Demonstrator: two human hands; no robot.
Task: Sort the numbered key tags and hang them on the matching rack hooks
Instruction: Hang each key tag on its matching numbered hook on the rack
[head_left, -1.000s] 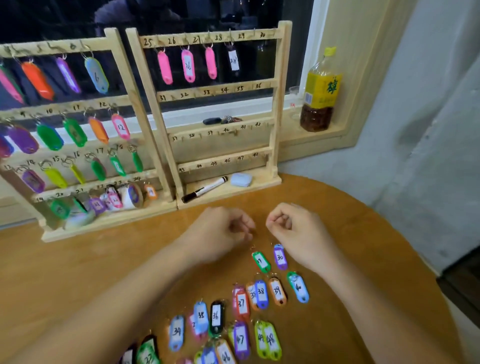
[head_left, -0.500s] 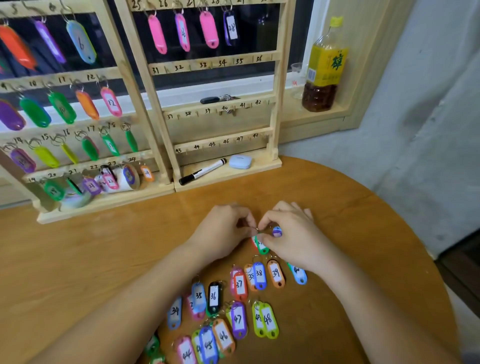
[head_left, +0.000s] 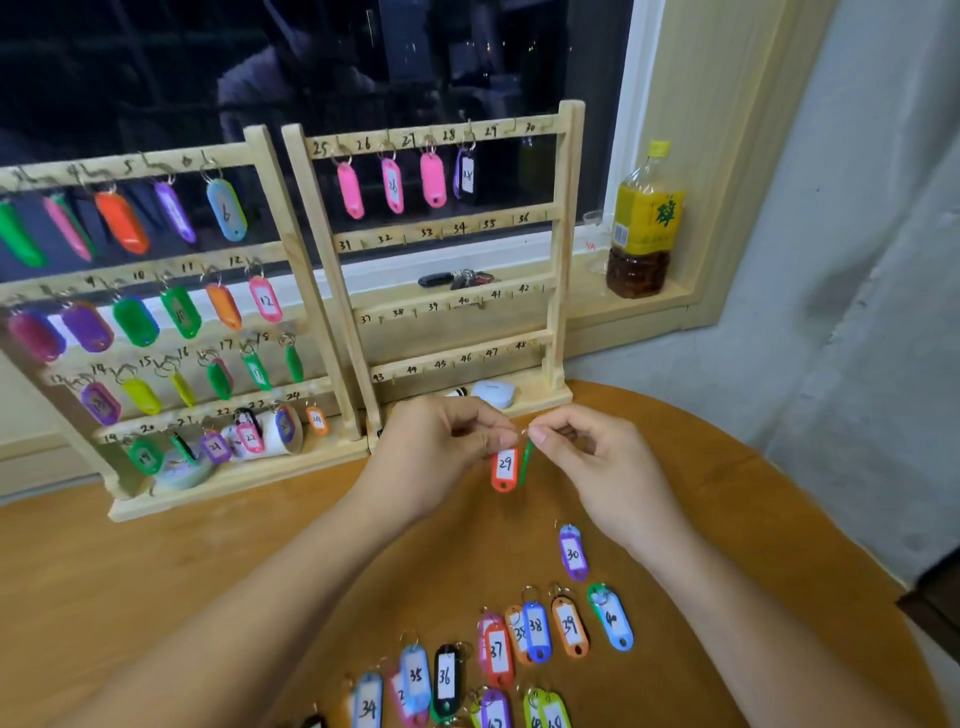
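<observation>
While tag 29 (head_left: 504, 467) and the green tag (head_left: 527, 462) (perhaps linked) are pinched by the left hand (head_left: 436, 457) and right hand (head_left: 597, 462), one could be tugged loose.

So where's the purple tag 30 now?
In the head view, purple tag 30 lies on the table right of centre, below the right hand, above tag 39.

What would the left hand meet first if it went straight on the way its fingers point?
The left hand points right: first the right hand, fingertips nearly touching, perhaps the green tag hanging between.
</observation>
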